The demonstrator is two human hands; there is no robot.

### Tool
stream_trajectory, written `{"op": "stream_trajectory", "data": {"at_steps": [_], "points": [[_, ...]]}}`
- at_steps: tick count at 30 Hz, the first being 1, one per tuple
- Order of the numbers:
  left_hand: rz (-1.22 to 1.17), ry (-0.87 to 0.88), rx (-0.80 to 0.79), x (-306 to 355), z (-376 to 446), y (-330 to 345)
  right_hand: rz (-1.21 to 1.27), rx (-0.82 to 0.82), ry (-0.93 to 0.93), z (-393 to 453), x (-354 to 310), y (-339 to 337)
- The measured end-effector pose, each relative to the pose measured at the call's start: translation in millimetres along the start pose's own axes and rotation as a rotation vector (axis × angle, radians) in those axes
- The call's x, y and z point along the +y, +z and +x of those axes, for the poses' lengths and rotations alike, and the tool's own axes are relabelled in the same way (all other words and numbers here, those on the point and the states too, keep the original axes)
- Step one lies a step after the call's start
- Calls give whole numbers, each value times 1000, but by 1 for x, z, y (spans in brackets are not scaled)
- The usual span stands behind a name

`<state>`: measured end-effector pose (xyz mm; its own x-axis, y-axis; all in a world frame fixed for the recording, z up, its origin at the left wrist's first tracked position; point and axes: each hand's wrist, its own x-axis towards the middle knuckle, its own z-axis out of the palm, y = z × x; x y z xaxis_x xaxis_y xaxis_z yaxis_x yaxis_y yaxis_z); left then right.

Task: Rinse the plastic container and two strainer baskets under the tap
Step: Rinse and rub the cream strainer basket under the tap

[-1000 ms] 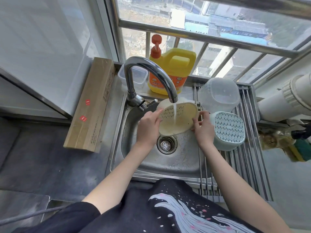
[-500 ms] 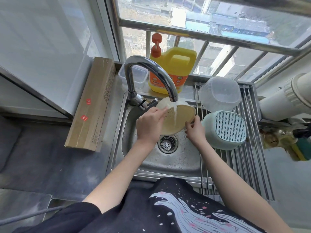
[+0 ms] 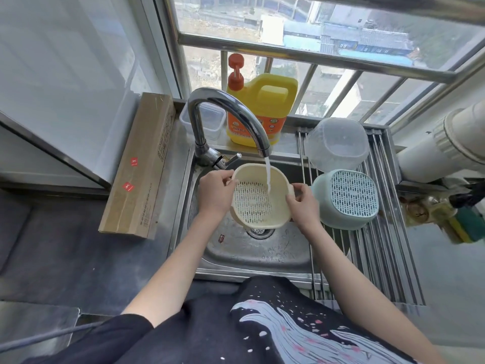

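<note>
both hands (image 3: 214, 193) hold cream strainer basket (image 3: 258, 199), water (image 3: 268, 177) pouring in

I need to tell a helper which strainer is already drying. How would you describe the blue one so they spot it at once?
Start at the steel sink; a rod drying rack lies over its right side. The blue strainer basket sits upside down there, slotted base up. Its colour separates it from the clear container behind and the cream strainer under the tap.

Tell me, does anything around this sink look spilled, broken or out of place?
Nothing stands out. The cream plastic strainer basket is held by the left hand and right hand under the running chrome tap. The pale blue strainer basket and clear plastic container lie upturned on the metal drying rack.
</note>
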<state>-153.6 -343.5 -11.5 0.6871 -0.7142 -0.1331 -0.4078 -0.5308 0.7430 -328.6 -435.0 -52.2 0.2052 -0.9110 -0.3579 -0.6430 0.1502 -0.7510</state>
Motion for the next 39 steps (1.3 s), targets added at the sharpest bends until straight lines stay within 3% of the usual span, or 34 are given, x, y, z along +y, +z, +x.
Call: {"op": "stream_trajectory", "data": {"at_steps": [4, 9, 13, 20, 27, 39], "points": [[-30, -61, -38, 3, -3, -5, -35, -48, 8, -1, -2, -1], [-103, -160, -81, 14, -2, -16, -168, -249, 82, -4, -7, 13], [-74, -183, -76, 14, 0, -22, -129, -261, 104, -6, -10, 19], [-48, -280, -181, 0, 3, -12, -95, -174, 176, -7, -5, 2], [16, -320, -301, -18, 8, 5, -256, -53, 94, -12, -22, -18], [-188, -456, -779, -16, -5, 41, -559, 69, -187, -25, -65, -40]]}}
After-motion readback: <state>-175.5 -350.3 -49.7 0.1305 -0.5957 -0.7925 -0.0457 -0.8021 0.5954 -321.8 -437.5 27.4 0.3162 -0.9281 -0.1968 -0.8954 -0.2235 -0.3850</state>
